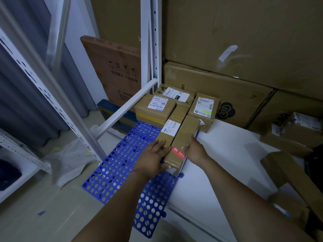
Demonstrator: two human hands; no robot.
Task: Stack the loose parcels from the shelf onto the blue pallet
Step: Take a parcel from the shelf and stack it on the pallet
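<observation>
Now left hand [153, 158] presses, right hand [194, 149] grips parcel [184, 135], pallet [113, 168] edge

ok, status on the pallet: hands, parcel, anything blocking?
Status: left hand flat on the neighbouring long parcel; right hand grips the red-stickered parcel. It lies along the right edge of the blue pallet. No obstruction visible.

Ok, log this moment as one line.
left hand: fingers flat on neighbouring parcel | right hand: grips long parcel | long parcel: on blue pallet, right edge
</observation>
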